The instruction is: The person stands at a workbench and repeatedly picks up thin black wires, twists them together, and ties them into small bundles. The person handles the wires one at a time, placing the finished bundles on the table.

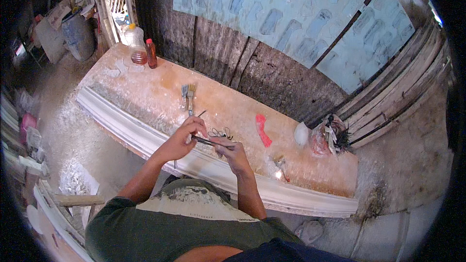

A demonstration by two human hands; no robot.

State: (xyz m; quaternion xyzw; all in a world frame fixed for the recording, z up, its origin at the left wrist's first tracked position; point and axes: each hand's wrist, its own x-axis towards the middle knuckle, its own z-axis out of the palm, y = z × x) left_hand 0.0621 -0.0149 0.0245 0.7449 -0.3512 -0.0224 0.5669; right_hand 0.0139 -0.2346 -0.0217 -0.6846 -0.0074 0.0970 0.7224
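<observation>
Above the worn orange tabletop (160,83), fingers (196,127) hold a slim, dark rod (204,141).

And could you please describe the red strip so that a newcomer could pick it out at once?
On the long table, look beyond and right of the right hand. The red strip lies there, slightly bent: bright and flat-looking, unlike the rounded white bundle farther right.
</observation>
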